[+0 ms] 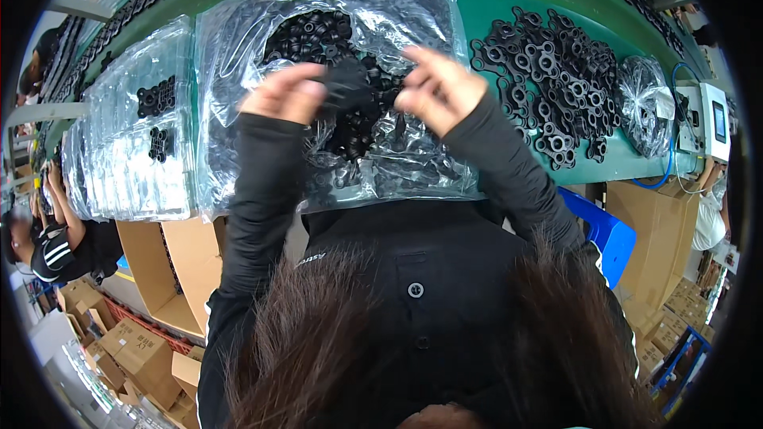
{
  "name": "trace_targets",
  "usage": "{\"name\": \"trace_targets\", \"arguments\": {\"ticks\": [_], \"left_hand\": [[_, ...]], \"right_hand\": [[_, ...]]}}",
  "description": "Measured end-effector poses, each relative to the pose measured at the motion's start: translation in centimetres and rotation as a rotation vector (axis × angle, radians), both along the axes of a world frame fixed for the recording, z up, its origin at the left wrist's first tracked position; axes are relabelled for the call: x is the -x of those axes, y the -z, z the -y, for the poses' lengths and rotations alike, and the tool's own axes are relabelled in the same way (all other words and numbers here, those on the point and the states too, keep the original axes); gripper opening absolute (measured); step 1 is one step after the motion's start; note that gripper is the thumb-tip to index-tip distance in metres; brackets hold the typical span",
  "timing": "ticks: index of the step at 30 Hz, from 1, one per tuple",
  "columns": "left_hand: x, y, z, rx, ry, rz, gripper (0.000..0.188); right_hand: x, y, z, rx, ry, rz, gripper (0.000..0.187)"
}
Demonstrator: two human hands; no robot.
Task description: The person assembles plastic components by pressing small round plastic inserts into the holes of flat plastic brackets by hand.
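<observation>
My left hand (pixel 288 94) has its thumb and fingers closed on a flat black plastic part (pixel 347 83), smeared by motion. To the right, my right hand (pixel 443 91) is raised with thumb and index finger apart, and nothing shows between them. Both hands are above a large clear plastic bag (pixel 226 48) with a torn opening. Inside that opening lie many small round black pieces (pixel 314 36). On the right of the green table, a heap of black multi-ring plastic parts (pixel 556 71) is spread out.
Clear plastic trays (pixel 131 159) are lined up on the left, with a few black parts (pixel 157 98) on them. A filled clear bag (pixel 645 103) and a white device with a screen (pixel 715 123) stand right. Below are cardboard boxes (pixel 163 270) and a blue bin (pixel 604 234).
</observation>
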State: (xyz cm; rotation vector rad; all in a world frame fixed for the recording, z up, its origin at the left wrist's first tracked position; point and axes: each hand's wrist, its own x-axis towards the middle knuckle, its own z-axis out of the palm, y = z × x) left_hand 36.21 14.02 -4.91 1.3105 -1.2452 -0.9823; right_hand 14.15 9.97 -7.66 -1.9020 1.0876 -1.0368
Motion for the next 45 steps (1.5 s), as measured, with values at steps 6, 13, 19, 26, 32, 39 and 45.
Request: {"name": "trace_targets", "arguments": {"ticks": [6, 13, 19, 26, 32, 39, 45], "left_hand": [[-18.4, -0.9, 1.1, 0.213, -0.771, 0.402, 0.021], [-7.0, -1.9, 4.5, 0.389, -0.193, 0.81, 0.024], [-4.4, 7.6, 9.0, 0.539, -0.115, 1.338, 0.032], [-3.2, 3.8, 10.0, 0.0, 0.084, 1.559, 0.038], [-2.5, 1.3, 5.7, 0.16, -0.056, 0.96, 0.035], [-0.4, 1.0, 2.4, 0.039, 0.147, -0.357, 0.03], [2.5, 1.3, 1.1, -0.117, 0.188, -0.601, 0.028]], "right_hand": [[6.2, 1.1, 4.6, 0.191, 0.294, -1.252, 0.033], [7.1, 1.8, 5.7, 0.122, 0.322, -1.35, 0.036], [7.1, 1.4, 5.8, 0.158, 0.336, -1.378, 0.04], [8.3, 2.4, 6.0, 0.081, 0.329, -1.189, 0.037], [9.3, 2.5, 5.7, 0.082, 0.302, -1.083, 0.039], [7.9, 1.8, 4.9, -0.094, 0.254, -0.118, 0.029], [3.7, -0.8, 1.6, -0.569, -0.007, 0.718, 0.03]]}}
